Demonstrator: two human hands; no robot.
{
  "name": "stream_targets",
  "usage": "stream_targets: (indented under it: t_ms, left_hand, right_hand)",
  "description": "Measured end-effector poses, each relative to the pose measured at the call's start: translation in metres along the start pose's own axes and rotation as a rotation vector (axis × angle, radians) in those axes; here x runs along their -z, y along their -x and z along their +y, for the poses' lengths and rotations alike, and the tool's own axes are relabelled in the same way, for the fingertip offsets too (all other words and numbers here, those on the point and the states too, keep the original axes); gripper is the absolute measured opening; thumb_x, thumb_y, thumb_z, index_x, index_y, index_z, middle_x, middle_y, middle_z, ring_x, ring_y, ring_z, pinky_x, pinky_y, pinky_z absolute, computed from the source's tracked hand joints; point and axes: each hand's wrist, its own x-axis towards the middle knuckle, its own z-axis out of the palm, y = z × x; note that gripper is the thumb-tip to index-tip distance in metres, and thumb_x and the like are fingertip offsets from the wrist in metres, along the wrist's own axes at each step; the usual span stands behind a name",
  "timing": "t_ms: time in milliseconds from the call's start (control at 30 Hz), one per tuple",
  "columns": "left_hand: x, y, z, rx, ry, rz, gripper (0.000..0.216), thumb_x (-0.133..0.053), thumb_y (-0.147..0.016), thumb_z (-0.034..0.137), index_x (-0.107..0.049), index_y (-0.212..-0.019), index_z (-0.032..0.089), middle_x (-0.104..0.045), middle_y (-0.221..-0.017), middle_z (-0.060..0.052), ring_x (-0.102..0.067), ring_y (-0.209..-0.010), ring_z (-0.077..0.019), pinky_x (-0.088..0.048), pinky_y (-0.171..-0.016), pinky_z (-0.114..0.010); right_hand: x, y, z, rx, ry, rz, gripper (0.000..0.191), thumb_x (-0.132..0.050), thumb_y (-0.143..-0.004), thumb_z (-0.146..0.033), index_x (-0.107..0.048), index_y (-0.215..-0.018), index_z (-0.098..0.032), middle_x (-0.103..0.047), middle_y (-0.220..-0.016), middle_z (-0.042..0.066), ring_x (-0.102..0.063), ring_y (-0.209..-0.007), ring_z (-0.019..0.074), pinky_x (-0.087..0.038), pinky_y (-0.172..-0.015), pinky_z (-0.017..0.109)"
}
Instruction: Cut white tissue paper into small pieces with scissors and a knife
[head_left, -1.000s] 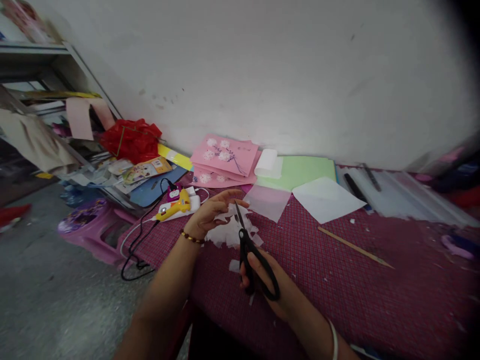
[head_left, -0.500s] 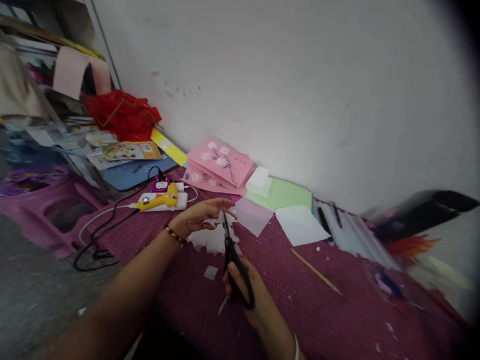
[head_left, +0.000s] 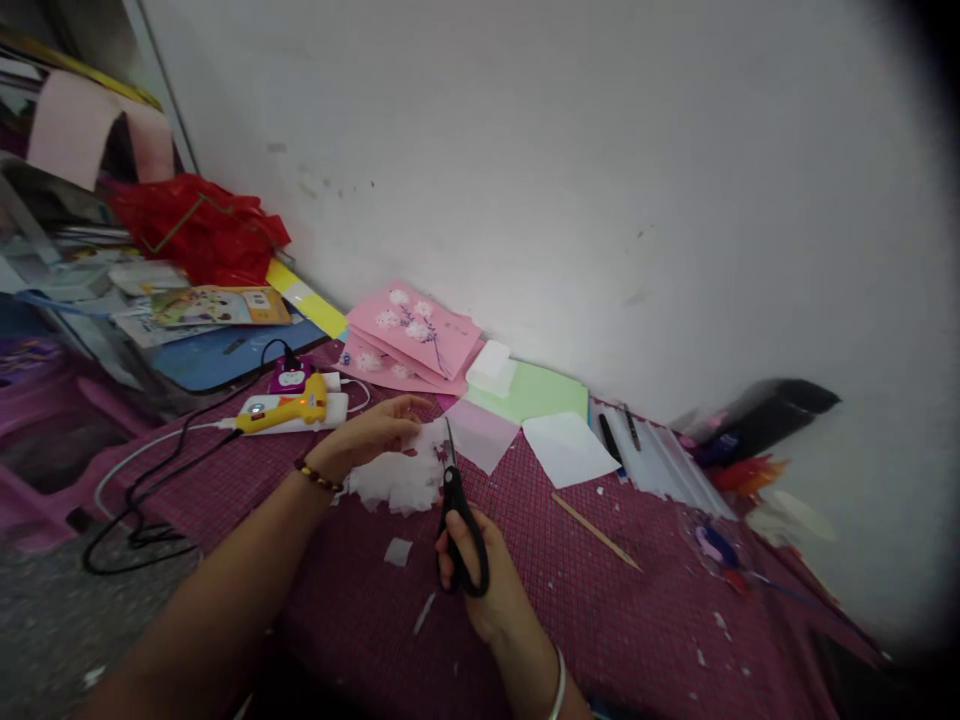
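Note:
My right hand (head_left: pixel 476 560) is wrapped around the black handles of a pair of scissors (head_left: pixel 453 490), whose blades point away from me. Beside the blades, my left hand (head_left: pixel 382 430) has its fingers closed on a thin piece of white paper (head_left: pixel 430 440); the fingertips are partly hidden. Beneath that hand lies a pile of cut white paper pieces (head_left: pixel 394 482) on the dark red checked tablecloth (head_left: pixel 517 600). A small white square (head_left: pixel 397 551) and a narrow white strip (head_left: pixel 424 613) lie nearer to me.
At the left, a yellow glue gun (head_left: pixel 285 410) rests on a white power strip (head_left: pixel 337 408) with trailing cords. Pink floral cards (head_left: pixel 420 330), green paper (head_left: pixel 551 390) and a white sheet (head_left: pixel 570 448) lie along the wall. A wooden stick (head_left: pixel 596 530) is at the right.
My view has swung to the right, so the table contents sit further left. The white paper in my left hand shows more beside the scissors, and my left fingers are more curled.

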Motion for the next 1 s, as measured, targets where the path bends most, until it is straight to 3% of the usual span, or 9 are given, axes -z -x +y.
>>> stream_targets:
  t_ms: [133,267,367,567,833,1000]
  left_hand:
    - [0.002,-0.001,0.0,-0.116,-0.031,0.058,0.05,-0.074,-0.06,0.014,-0.063,-0.108,0.018,-0.056,-0.069,0.006,-0.049,-0.056,-0.0065,-0.043,-0.057,-0.022]
    - [0.0,-0.002,0.003,-0.227,-0.006,0.209,0.053,-0.075,-0.061,0.018,-0.059,-0.112,0.015,-0.054,-0.067,0.008,-0.048,-0.052,-0.0055,-0.037,-0.053,-0.02]
    - [-0.004,-0.002,0.004,-0.252,0.007,0.261,0.052,-0.077,-0.062,0.019,-0.059,-0.11,0.015,-0.055,-0.068,0.008,-0.051,-0.052,-0.0053,-0.039,-0.054,-0.02]
    - [-0.007,-0.002,0.0,-0.208,0.016,0.162,0.052,-0.08,-0.063,0.022,-0.059,-0.11,0.017,-0.057,-0.07,0.007,-0.053,-0.055,-0.0056,-0.044,-0.056,-0.021]
    - [-0.01,-0.001,-0.008,-0.169,-0.193,-0.066,0.051,-0.071,-0.07,0.02,-0.055,-0.118,0.017,-0.053,-0.066,0.007,-0.047,-0.051,-0.0056,-0.039,-0.048,-0.02]
    - [-0.011,-0.001,-0.009,-0.156,-0.209,-0.074,0.052,-0.071,-0.071,0.021,-0.054,-0.12,0.016,-0.05,-0.068,0.008,-0.044,-0.052,-0.0051,-0.04,-0.048,-0.019]
  right_hand:
    - [-0.002,0.003,-0.003,-0.028,-0.043,0.006,0.058,-0.082,-0.064,-0.063,-0.059,-0.09,-0.016,-0.06,-0.061,-0.004,-0.047,-0.043,0.0062,-0.035,-0.04,0.019]
    - [-0.003,0.009,-0.007,-0.144,-0.182,-0.09,0.065,-0.083,-0.063,-0.064,-0.061,-0.102,-0.017,-0.065,-0.07,-0.002,-0.057,-0.055,0.0101,-0.051,-0.057,0.026]
    - [-0.001,0.01,-0.006,-0.21,-0.222,-0.142,0.071,-0.085,-0.062,-0.063,-0.061,-0.11,-0.016,-0.067,-0.074,-0.001,-0.06,-0.06,0.0122,-0.055,-0.065,0.032]
    - [0.001,0.011,-0.001,-0.206,-0.169,-0.209,0.068,-0.081,-0.067,-0.065,-0.063,-0.109,-0.014,-0.065,-0.074,0.0,-0.058,-0.06,0.0115,-0.055,-0.065,0.033]
    - [0.0,0.01,-0.003,-0.177,-0.132,-0.166,0.063,-0.078,-0.07,-0.066,-0.062,-0.105,-0.016,-0.065,-0.076,0.0,-0.058,-0.06,0.0113,-0.054,-0.063,0.031]
    - [-0.003,0.011,-0.006,-0.127,-0.043,-0.145,0.067,-0.077,-0.068,-0.069,-0.061,-0.105,-0.015,-0.063,-0.07,-0.002,-0.055,-0.054,0.0099,-0.048,-0.052,0.025]
